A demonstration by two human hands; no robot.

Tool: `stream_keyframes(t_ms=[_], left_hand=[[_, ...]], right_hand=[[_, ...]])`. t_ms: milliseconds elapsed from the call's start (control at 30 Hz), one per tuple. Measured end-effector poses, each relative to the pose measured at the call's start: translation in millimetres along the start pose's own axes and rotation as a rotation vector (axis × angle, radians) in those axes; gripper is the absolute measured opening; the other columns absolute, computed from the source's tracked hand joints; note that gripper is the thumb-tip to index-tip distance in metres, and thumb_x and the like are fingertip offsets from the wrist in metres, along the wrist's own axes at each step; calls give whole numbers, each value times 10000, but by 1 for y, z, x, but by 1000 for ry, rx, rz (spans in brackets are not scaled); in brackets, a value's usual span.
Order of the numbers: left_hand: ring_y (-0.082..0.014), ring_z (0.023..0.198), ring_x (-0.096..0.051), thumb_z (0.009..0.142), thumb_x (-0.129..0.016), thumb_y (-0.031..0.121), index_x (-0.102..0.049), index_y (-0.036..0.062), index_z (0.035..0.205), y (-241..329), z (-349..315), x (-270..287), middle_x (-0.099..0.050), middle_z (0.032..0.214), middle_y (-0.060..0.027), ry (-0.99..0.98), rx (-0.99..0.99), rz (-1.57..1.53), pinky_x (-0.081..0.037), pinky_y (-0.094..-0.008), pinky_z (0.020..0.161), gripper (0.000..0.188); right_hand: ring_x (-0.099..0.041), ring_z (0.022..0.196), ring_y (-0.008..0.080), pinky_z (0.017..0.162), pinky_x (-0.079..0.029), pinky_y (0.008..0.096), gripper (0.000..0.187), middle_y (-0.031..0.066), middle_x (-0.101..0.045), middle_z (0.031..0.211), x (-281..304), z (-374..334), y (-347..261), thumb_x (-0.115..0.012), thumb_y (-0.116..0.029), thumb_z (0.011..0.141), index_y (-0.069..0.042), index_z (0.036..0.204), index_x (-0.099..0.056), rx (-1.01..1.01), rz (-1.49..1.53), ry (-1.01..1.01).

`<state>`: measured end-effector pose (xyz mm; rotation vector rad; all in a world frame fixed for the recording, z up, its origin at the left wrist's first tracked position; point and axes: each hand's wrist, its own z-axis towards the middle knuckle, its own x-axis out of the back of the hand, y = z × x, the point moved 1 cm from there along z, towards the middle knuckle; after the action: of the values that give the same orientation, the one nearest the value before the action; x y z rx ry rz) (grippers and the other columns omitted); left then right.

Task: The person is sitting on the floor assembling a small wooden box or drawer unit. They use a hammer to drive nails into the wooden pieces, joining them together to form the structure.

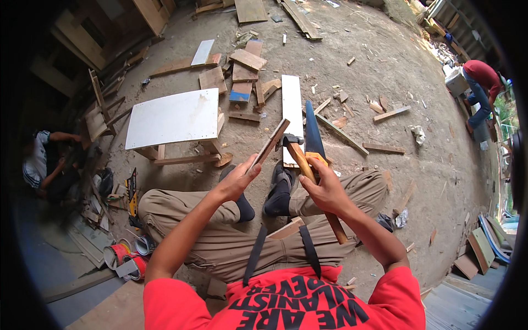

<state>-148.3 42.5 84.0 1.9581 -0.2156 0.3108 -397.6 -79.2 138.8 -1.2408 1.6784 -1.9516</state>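
Note:
My left hand point(235, 184) is closed around a narrow strip of wood point(273, 138), tilted up and away to the right. In my right hand point(325, 188) is a hammer point(300, 158), gripped by its wooden handle, with the dark metal head close to the strip's side. Whether the head touches the wood I cannot tell. Just beyond, a handsaw point(313, 132) with a dark blue blade and orange handle lies beside a long white board point(291, 99) on the ground. A small wood offcut point(287, 227) rests on my lap between two dark straps.
Left of my knees stands a low white-topped wooden table point(173, 118). Stacked planks point(245, 71) and scattered offcuts lie ahead. Another saw point(132, 195) and red cans point(116, 254) are at my left. One person point(47, 162) sits far left; another point(481, 88) bends over far right.

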Motion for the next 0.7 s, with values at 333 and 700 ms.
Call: stream_keyframes(t_ms=[333, 700], left_hand=[[-326, 1293, -495, 751, -655, 132, 11, 142, 1604, 11, -18, -7, -388, 1477, -288, -163, -44, -128, -470, -408, 990, 1083], [-366, 1491, -210, 665, -630, 69, 47, 11, 1574, 42, -45, -21, -202, 1578, -295, -140, -338, 109, -184, -346, 1198, 1135]], right_hand=[[-536, 516, 73, 390, -420, 209, 410, 10, -508, 790, 20, -7, -32, -654, -190, 968, -21, 1259, -421, -363, 767, -222], [-288, 417, 34, 354, -247, 219, 260, -43, -373, 627, 41, -36, -50, -511, -364, 1043, -155, 1122, -378, -611, 815, -539]])
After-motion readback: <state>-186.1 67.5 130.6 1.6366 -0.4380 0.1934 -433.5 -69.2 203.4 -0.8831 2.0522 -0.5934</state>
